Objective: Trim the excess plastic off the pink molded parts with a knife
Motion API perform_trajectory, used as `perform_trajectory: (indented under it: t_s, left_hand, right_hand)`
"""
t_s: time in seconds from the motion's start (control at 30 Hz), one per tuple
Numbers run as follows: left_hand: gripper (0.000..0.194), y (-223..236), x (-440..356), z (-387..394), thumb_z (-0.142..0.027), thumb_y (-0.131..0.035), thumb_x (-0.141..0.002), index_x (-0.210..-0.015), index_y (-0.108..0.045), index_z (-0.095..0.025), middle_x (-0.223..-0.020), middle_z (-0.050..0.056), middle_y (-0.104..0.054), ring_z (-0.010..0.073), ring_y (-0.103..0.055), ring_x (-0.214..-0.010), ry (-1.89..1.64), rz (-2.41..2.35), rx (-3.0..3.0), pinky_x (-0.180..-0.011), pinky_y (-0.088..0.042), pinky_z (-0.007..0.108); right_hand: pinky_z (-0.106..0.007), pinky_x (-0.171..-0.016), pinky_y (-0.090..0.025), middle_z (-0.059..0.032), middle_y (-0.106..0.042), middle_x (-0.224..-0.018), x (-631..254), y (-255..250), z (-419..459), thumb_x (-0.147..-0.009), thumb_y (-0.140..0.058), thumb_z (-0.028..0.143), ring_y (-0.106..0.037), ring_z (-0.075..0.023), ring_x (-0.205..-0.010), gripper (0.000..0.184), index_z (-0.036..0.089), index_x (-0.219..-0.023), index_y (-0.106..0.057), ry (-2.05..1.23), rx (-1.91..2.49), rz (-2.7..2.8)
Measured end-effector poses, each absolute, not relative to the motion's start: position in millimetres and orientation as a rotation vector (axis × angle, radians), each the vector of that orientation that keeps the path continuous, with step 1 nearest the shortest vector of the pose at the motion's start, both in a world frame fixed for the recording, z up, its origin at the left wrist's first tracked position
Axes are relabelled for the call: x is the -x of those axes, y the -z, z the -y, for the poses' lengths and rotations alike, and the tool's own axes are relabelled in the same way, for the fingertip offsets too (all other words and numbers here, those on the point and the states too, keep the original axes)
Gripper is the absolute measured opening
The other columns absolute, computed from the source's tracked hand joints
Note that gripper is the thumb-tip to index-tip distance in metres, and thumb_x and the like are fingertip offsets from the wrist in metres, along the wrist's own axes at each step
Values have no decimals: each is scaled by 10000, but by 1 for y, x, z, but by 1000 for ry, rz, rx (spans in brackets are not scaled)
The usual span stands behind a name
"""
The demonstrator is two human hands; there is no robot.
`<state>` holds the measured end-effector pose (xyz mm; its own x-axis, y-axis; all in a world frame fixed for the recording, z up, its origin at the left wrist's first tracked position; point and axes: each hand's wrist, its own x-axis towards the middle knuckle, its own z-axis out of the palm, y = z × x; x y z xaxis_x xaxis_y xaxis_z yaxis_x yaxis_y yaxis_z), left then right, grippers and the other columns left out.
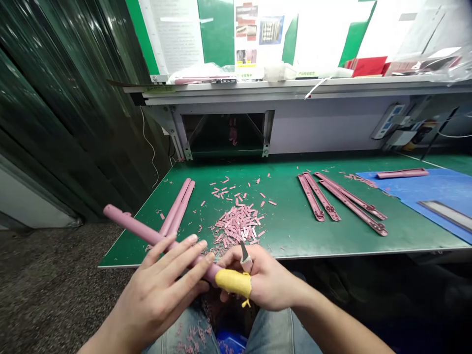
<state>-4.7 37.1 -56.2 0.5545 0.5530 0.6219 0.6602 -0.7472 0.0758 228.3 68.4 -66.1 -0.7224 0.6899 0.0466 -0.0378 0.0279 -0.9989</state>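
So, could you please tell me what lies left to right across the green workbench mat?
Two long pink plastic tubes → heap of small pink plastic offcuts → four long dark-pink plastic rails → flat blue sheet

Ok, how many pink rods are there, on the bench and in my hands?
3. One rod and another rod lie side by side on the green mat; the third rod is held between your left hand and right hand. Others may be hidden.

Pink tube [136, 227] & pcs [236, 226]; yellow finger wrap [233, 283]; green bench mat [280, 231]; blue sheet [446, 189].
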Motion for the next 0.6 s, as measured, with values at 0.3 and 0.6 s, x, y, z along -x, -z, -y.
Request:
perform_trajectory:
  t_s: [0.3,0.6]
  left_hand:
    - [492,24,34,-50,-117,-492,-889,-1376,-498,-191,-1255,72,-656,241,-592,-1169,419,736,2682,-1051,-431,401]
    - [493,-3,20,-45,-139,-399,-877,-1347,-532,-203,-1346,64,-587,295,-487,-1289,237,512,2541,-1119,-313,521]
  right_hand:
    - [-269,-769,-448,-40,-626,-936,-261,64,-82,-1017,-345,315,-555,-134,-829,269,198,-1062,-583,-925,755,2272]
    - [-268,-490,-233,-4,-571,-680,-234,70,-72,-825,-502,712,-468,-131,-576,532,186,-819,-582,6,682,2354]
